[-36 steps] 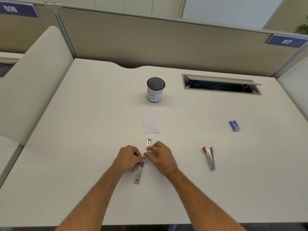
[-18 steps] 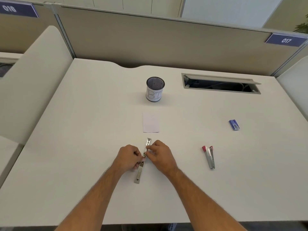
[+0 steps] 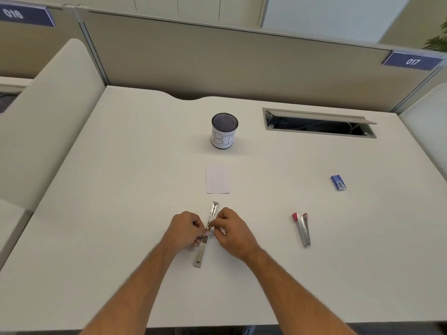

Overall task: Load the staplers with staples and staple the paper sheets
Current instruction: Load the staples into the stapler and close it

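Both hands — left hand (image 3: pixel 185 229) and right hand (image 3: pixel 233 232) — pinch the unfolded stapler (image 3: pixel 205 238) mid-length, fingers curled. Paper sheet (image 3: pixel 217 179) lies just beyond; the red stapler (image 3: pixel 302 229) sits well right — bare desk (image 3: pixel 121 189) between.

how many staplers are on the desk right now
2. An opened silver stapler lies at front centre, with the left hand and right hand pinching its middle. A red-tipped stapler lies untouched to the right. None looks hidden.
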A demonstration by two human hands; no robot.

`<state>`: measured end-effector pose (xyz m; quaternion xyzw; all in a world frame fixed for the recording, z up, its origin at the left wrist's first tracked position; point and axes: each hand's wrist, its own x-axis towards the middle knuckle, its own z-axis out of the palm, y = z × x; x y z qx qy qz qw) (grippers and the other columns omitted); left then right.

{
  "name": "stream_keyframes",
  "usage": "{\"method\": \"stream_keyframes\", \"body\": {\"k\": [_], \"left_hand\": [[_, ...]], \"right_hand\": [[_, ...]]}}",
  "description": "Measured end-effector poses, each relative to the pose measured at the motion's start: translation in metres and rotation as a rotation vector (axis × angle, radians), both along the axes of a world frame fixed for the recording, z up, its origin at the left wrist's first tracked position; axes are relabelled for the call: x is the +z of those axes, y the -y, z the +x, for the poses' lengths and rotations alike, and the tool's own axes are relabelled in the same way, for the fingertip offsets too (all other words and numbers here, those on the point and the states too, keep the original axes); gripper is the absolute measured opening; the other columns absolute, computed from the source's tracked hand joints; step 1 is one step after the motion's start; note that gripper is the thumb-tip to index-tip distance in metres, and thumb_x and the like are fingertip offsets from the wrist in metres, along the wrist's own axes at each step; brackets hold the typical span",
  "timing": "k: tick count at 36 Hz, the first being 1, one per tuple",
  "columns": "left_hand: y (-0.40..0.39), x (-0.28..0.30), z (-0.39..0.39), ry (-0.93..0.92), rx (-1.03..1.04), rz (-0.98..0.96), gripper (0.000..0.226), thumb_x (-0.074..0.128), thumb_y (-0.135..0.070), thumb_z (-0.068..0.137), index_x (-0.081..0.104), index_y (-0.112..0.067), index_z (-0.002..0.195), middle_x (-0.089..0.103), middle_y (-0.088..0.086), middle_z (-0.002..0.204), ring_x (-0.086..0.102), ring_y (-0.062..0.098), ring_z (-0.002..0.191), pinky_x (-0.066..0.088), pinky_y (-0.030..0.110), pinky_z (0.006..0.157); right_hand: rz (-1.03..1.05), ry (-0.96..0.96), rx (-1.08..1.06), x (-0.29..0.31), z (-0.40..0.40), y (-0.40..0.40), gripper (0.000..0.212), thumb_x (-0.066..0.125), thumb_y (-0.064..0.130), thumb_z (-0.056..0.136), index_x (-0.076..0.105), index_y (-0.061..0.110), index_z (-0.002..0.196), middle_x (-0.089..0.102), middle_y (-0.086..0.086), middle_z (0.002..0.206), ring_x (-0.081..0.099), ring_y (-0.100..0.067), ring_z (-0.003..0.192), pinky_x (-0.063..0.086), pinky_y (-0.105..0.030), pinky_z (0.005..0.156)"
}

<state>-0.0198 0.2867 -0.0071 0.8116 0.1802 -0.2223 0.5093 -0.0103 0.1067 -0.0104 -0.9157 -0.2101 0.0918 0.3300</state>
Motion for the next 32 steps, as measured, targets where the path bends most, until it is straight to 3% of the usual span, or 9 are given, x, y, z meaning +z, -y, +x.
{"method": "stream_keyframes", "body": {"k": [6, 17, 32], "left_hand": [[0.0, 0.0, 0.0, -0.009, 0.001, -0.003, 0.029, 0.09, -0.017, 0.081, 0.07, 0.005, 0.081, 0.07, 0.006, 0.055, 0.063, 0.017, 0.046, 0.059, 0.031, 0.056], [0.002, 0.002, 0.0, -0.034, 0.032, -0.012, 0.029, 0.09, -0.012, 0.079, 0.068, 0.007, 0.08, 0.069, 0.006, 0.056, 0.058, 0.017, 0.044, 0.054, 0.027, 0.049], [0.002, 0.005, -0.001, -0.038, 0.021, -0.004, 0.028, 0.09, -0.011, 0.08, 0.069, 0.007, 0.08, 0.068, 0.005, 0.053, 0.06, 0.019, 0.047, 0.057, 0.029, 0.053]], "right_hand": [[-0.091, 0.047, 0.076, 0.001, 0.002, 0.002, 0.023, 0.057, 0.018, 0.098, 0.075, 0.015, 0.113, 0.054, -0.005, 0.106, 0.051, -0.02, 0.103, 0.05, -0.036, 0.081], [-0.076, 0.041, 0.006, 0.004, 0.01, 0.002, 0.026, 0.054, 0.02, 0.101, 0.073, 0.014, 0.117, 0.052, -0.004, 0.103, 0.051, -0.02, 0.1, 0.051, -0.039, 0.08], [-0.118, 0.08, -0.05, 0.002, 0.023, 0.002, 0.025, 0.051, 0.024, 0.103, 0.066, 0.015, 0.119, 0.048, -0.002, 0.099, 0.048, -0.019, 0.095, 0.053, -0.039, 0.072]]}}
